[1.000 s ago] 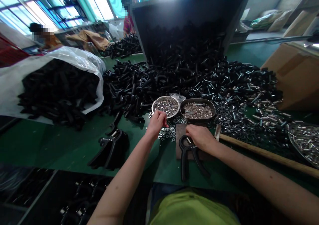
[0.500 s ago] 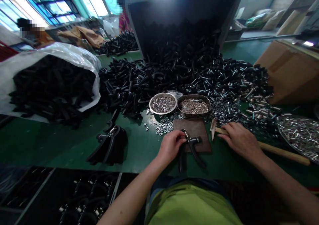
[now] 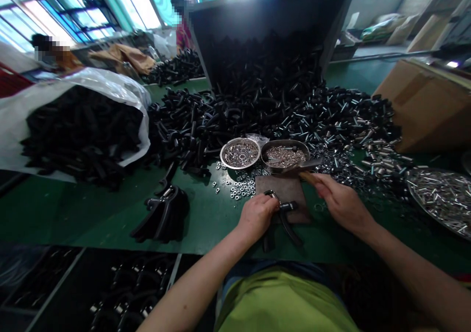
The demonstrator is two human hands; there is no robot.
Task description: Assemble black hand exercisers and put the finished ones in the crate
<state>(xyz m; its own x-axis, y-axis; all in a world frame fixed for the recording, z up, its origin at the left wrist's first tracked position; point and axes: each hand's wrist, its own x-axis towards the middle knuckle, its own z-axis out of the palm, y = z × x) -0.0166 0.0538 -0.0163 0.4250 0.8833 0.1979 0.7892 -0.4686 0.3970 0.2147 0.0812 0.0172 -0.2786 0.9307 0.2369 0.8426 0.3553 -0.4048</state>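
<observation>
My left hand (image 3: 259, 213) is closed on the spring end of a black hand grip strengthener (image 3: 290, 229). Its top lies over a dark square plate (image 3: 300, 194), and its handles point toward me. My right hand (image 3: 342, 202) is wrapped round the wooden handle of a hammer (image 3: 308, 176). The hammer's head is raised above the plate's far edge, in front of the oval tin (image 3: 270, 167) of small metal parts. Left of my left hand, several finished-looking hand grips (image 3: 162, 214) stand bunched together on the green table (image 3: 209, 224).
A round dish (image 3: 222, 159) of small parts sits beside the tin, with loose metal rings (image 3: 241, 190) nearby. Black handles pile up (image 3: 235, 111) behind. Left stands a plastic bag (image 3: 145, 126) of black parts; right, a cardboard box (image 3: 434, 106) and a pan of metal pins (image 3: 441, 199). Two people are farther back.
My right hand has picked the hammer up off the table and swung its head left, over the plate's far edge. My left hand has closed further over the hand grip's spring end.
</observation>
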